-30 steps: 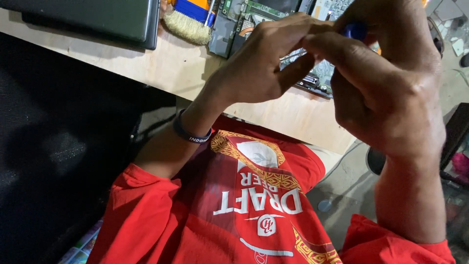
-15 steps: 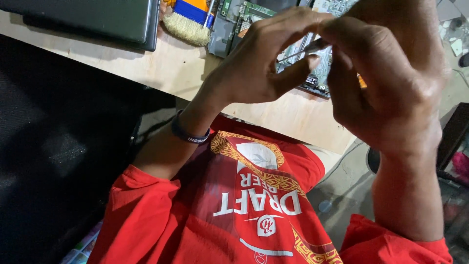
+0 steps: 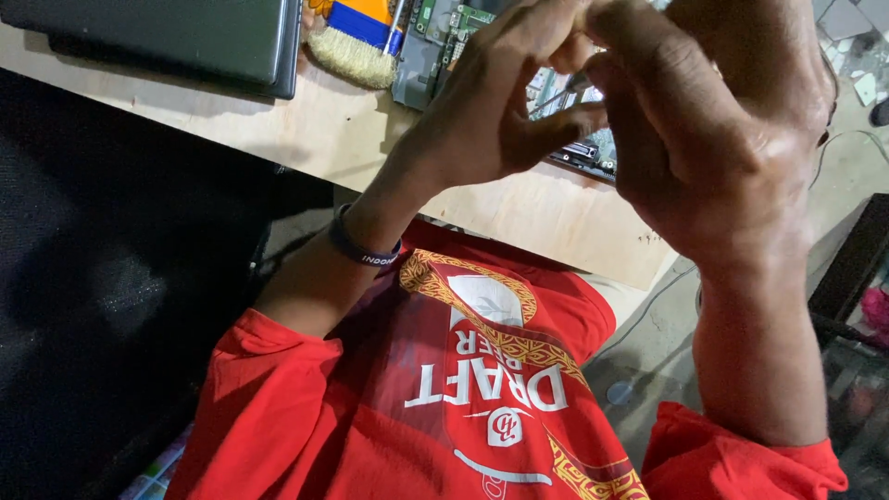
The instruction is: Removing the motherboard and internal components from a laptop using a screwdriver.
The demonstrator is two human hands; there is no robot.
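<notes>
Above the wooden table, at twelve o'clock, a slim metal tool is pinched by the curled left hand; the right hand is closed beside it, its contents hidden.

Electronics repair workshop: circuit boards, brush, laptop on bench.

Your right hand hides whatever its grip pinches; the circuit board and brush run past the top edge.
</notes>
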